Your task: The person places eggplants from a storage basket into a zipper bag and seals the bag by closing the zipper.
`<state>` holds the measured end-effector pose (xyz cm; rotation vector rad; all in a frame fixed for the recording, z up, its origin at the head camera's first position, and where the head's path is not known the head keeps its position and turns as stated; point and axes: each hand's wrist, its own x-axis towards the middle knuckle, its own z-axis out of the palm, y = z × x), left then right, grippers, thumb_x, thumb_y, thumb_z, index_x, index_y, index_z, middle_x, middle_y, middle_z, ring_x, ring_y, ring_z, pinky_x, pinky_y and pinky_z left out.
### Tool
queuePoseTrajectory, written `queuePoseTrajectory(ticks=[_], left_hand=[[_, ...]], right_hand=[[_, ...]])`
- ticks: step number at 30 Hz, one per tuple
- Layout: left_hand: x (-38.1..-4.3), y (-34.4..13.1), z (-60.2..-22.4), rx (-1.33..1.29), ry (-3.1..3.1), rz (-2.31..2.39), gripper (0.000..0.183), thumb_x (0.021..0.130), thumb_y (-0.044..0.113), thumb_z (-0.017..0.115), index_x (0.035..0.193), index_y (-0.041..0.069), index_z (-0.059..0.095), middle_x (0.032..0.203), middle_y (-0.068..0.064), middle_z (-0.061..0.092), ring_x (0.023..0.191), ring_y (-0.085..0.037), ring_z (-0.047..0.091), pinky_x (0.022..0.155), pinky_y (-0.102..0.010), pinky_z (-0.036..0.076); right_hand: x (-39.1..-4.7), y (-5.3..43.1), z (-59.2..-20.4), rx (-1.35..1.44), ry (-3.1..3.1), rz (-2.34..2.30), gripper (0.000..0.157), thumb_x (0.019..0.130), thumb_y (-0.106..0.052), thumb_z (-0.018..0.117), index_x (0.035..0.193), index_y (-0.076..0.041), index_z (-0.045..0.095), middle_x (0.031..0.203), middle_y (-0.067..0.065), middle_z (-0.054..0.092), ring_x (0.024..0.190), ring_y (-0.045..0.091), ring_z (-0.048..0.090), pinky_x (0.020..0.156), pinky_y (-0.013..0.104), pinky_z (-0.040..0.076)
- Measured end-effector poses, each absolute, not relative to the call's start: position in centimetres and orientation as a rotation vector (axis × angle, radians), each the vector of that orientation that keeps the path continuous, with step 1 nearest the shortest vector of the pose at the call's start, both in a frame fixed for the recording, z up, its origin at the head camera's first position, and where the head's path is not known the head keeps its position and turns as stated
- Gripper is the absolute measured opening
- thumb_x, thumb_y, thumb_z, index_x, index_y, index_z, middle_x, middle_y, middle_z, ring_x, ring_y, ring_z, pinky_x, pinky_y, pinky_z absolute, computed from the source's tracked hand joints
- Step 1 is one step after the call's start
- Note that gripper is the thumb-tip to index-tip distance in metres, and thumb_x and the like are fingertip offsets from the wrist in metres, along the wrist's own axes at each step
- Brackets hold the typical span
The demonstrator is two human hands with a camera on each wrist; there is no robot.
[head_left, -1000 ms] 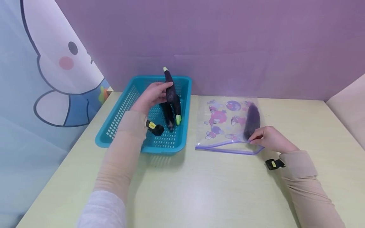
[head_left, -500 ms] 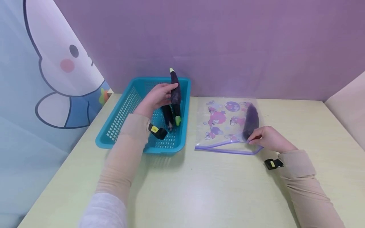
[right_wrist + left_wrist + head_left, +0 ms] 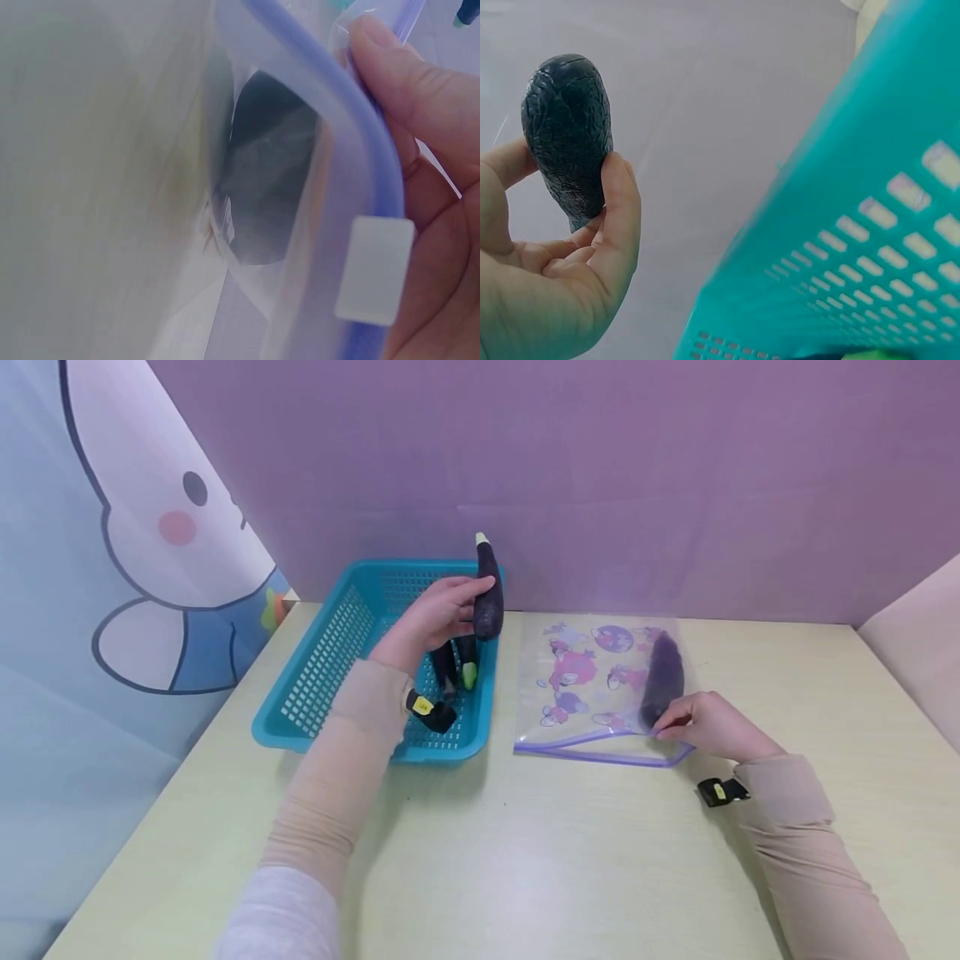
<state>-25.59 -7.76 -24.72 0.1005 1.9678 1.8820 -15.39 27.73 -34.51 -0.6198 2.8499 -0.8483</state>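
My left hand (image 3: 442,614) grips a dark purple eggplant (image 3: 488,597) over the right side of a teal plastic basket (image 3: 300,672). Its pale green stem end points up and away; in the left wrist view the wrinkled blunt end of the eggplant (image 3: 568,112) shows between thumb and fingers. Two more eggplants lie inside the basket, one with a green tip (image 3: 469,675). On the right, my right hand (image 3: 716,725) pinches the purple-edged mouth of a clear printed zip bag (image 3: 540,693), holding it parted. Inside that bag lies another eggplant (image 3: 663,681).
Basket and bag stand side by side on a pale wooden table (image 3: 510,877). A purple backdrop (image 3: 600,485) rises behind the far edge, and a blue cartoon cloth (image 3: 135,727) hangs at the left. The bag's zip carries a white slider (image 3: 375,270).
My left hand has lifted the eggplant and carried it right, from above the other eggplants to the basket's right rim. The right hand keeps its hold on the bag.
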Motion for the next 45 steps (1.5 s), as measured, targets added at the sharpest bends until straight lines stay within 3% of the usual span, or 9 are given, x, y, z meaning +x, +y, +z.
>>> queuePoseTrajectory(ticks=[5, 14, 22, 27, 45], left_hand=[[-25.1, -6.8, -24.7, 0.133, 1.964, 1.877, 0.043, 0.099, 0.031, 0.047, 0.130, 0.000, 0.048, 0.107, -0.007, 0.054, 0.085, -0.015, 0.057, 0.091, -0.037, 0.049], [-24.3, -4.8, -24.7, 0.190, 1.918, 1.876, 0.044, 0.099, 0.030, 0.048, 0.132, 0.001, 0.047, 0.118, -0.010, 0.053, 0.091, -0.018, 0.056, 0.086, -0.035, 0.050], [-24.0, -3.7, -24.8, 0.189, 1.858, 1.895, 0.043, 0.099, 0.029, 0.049, 0.132, 0.001, 0.047, 0.125, -0.013, 0.054, 0.102, -0.022, 0.059, 0.099, -0.042, 0.046], [-23.7, -3.0, -24.8, 0.213, 1.872, 1.867, 0.045, 0.098, 0.029, 0.050, 0.133, 0.001, 0.046, 0.130, -0.015, 0.053, 0.110, -0.026, 0.058, 0.099, -0.042, 0.046], [-21.8, -0.2, -25.5, 0.349, 1.964, 1.641, 0.038, 0.098, 0.027, 0.053, 0.125, 0.001, 0.051, 0.116, -0.013, 0.058, 0.095, -0.022, 0.060, 0.087, -0.036, 0.053]], right_hand=[[-15.3, 27.7, -34.4, -0.599, 2.853, -0.836, 0.008, 0.076, 0.001, 0.073, 0.082, -0.005, 0.075, 0.078, 0.002, 0.069, 0.067, 0.002, 0.054, 0.058, 0.020, 0.047], [-15.3, 27.6, -34.2, -0.593, 2.846, -0.823, 0.008, 0.077, 0.001, 0.072, 0.083, -0.004, 0.075, 0.081, 0.005, 0.070, 0.068, 0.002, 0.055, 0.059, 0.020, 0.048], [-15.3, 27.5, -34.3, -0.598, 2.847, -0.816, 0.008, 0.077, 0.001, 0.072, 0.083, -0.005, 0.075, 0.079, 0.002, 0.069, 0.067, 0.002, 0.054, 0.059, 0.020, 0.048], [-15.3, 27.5, -34.3, -0.595, 2.844, -0.824, 0.008, 0.077, 0.000, 0.072, 0.083, -0.005, 0.075, 0.079, 0.002, 0.069, 0.068, 0.001, 0.054, 0.059, 0.020, 0.048], [-15.5, 27.2, -34.2, -0.590, 2.822, -0.839, 0.009, 0.077, 0.001, 0.071, 0.083, -0.005, 0.075, 0.082, 0.004, 0.070, 0.068, 0.003, 0.056, 0.059, 0.020, 0.049]])
